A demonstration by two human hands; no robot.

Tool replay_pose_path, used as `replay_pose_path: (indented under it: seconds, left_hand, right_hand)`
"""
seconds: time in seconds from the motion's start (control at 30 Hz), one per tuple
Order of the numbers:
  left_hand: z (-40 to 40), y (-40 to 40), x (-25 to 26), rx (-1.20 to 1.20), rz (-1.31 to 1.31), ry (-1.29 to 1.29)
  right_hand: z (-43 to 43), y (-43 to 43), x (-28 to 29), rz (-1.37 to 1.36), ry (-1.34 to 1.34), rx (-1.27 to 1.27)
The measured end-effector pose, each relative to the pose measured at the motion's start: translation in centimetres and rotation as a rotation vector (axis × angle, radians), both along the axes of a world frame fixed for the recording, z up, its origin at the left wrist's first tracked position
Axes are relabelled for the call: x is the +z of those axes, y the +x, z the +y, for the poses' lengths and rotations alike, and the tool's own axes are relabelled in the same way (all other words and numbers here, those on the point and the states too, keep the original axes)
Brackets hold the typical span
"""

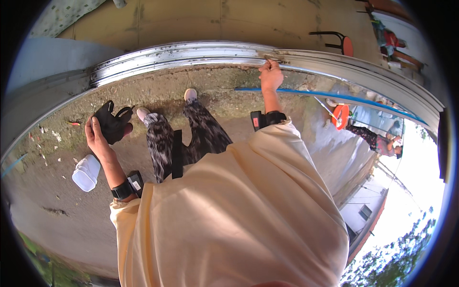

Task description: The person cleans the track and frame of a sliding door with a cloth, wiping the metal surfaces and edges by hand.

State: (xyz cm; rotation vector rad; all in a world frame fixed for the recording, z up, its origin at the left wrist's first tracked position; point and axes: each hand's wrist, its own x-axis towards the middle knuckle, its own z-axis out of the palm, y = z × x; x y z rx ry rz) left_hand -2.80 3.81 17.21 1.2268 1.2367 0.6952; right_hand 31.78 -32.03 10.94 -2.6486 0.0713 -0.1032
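My left hand (97,139) holds a black item with loop-like straps (112,125) over the ground at the left; a dark pink patch shows at its lower edge. What exactly it is, I cannot tell. Farther up and to the right, my right hand (271,77) reaches to the metal door track (179,53). Its fingertips pinch a thin dark piece (276,61) at the track, partly hidden by the fingers. Dirt specks lie along the grooves. A white plastic tub (86,173) lies tipped on the ground beside my left forearm.
A blue strip (322,94) runs below the track at the right. Beyond stand a person (380,141) and an orange basin (340,117). Past the track, a red-seated chair (347,46) stands on the tan floor (200,21). White scraps (56,135) litter the concrete.
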Motion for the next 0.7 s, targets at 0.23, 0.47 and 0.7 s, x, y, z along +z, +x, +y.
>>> replay_pose_path:
  seconds: [0.23, 0.47, 0.7]
  left_hand:
    - [-0.1, 0.7, 0.3, -0.046, 0.023, 0.036]
    - [-0.8, 2.1, 1.7, -0.045, -0.004, 0.007]
    - [-0.8, 2.0, 2.2, -0.039, 0.003, 0.034]
  right_hand:
    - [-0.5, 0.8, -0.3, -0.040, -0.162, -0.065]
    - [-2.8, 2.0, -1.4, -0.027, -0.198, -0.073]
    - [-2.2, 2.1, 0.4, 0.033, -0.201, -0.029]
